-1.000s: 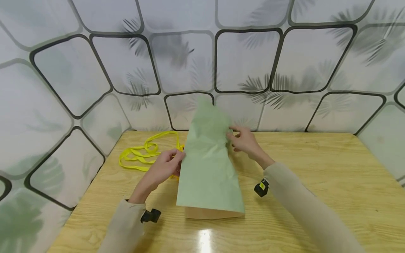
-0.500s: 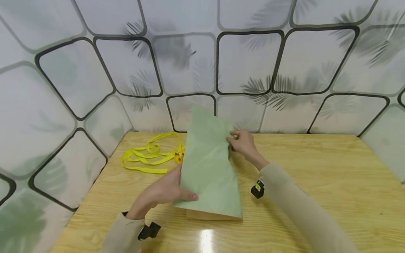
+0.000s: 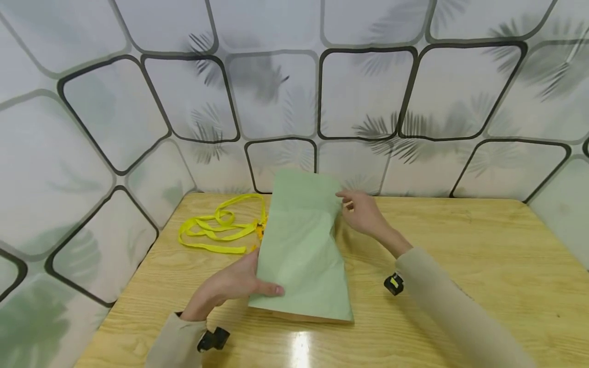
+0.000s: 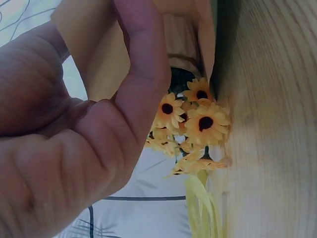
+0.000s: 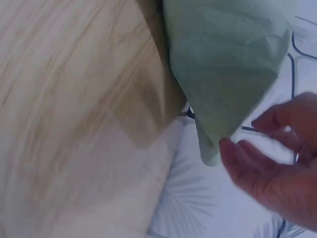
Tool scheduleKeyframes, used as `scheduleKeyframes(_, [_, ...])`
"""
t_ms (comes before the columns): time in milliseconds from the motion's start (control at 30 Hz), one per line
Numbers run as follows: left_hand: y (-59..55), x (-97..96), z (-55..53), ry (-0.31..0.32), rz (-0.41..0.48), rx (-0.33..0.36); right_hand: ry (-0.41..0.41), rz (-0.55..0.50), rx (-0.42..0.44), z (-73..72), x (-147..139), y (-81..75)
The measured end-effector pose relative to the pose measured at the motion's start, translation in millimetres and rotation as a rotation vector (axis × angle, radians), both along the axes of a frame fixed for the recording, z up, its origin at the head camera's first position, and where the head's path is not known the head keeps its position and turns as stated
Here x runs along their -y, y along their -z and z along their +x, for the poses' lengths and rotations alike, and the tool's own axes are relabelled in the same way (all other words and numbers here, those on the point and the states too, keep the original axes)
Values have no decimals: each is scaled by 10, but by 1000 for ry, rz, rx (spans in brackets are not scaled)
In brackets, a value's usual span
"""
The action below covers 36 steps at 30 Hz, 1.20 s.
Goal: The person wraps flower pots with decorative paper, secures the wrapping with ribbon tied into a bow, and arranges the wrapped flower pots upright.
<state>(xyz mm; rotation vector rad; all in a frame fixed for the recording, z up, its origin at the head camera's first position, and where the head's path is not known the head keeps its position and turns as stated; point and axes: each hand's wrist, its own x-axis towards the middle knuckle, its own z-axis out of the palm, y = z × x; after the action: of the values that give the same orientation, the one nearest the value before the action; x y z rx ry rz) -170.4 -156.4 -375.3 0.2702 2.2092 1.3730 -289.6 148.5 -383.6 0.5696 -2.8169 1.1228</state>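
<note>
A sheet of pale green wrapping paper (image 3: 301, 245), brown on its inner side, stands folded on the table in the head view. My left hand (image 3: 234, 278) grips its lower left edge, thumb on the green face and fingers behind. Small yellow sunflowers (image 4: 205, 123) show in the left wrist view beside the fingers, their stems running into a light brown wrap (image 4: 181, 42) by the paper. My right hand (image 3: 364, 212) is at the paper's upper right edge, fingers loosely bent. In the right wrist view its fingertips are right by the paper's narrow folded corner (image 5: 213, 144), with nothing pinched.
A long yellow ribbon (image 3: 213, 249) lies in loose loops on the wooden table (image 3: 460, 255), left of the paper. Behind the table stands a patterned curtain-like backdrop (image 3: 363, 92), which also runs along the left side.
My left hand has moved down the paper's left edge, its thumb now over the front. The paper's top has sunk lower. My right hand's pinch on the upper right edge has loosened.
</note>
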Motion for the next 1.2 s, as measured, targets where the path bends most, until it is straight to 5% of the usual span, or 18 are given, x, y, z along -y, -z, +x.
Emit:
scheduleKeyframes(167, [14, 0, 4, 8, -2, 9, -330, 228, -255, 58, -26, -112])
scheduleKeyframes(333, [18, 6, 11, 17, -35, 20, -505, 374, -319, 90, 26, -169])
scheduleKeyframes(500, [36, 41, 4, 27, -78, 46, -518, 420, -291, 102, 52, -168])
scheduleKeyframes(633, [-41, 106, 15, -22, -160, 64, -524, 428, -272, 93, 56, -167])
scheduleKeyframes(700, [-126, 124, 36, -60, -223, 16, -524, 431, -277, 90, 61, -167])
scheduleKeyframes(867, [-297, 78, 69, -221, -373, -256, -518, 422, -287, 98, 86, -189])
scheduleKeyframes(1033, [-370, -75, 91, -278, -262, -406, -520, 403, -266, 89, 111, -203])
scheduleKeyframes(1200, [-367, -282, 118, -145, -128, -436, -515, 371, -202, 64, 114, -211])
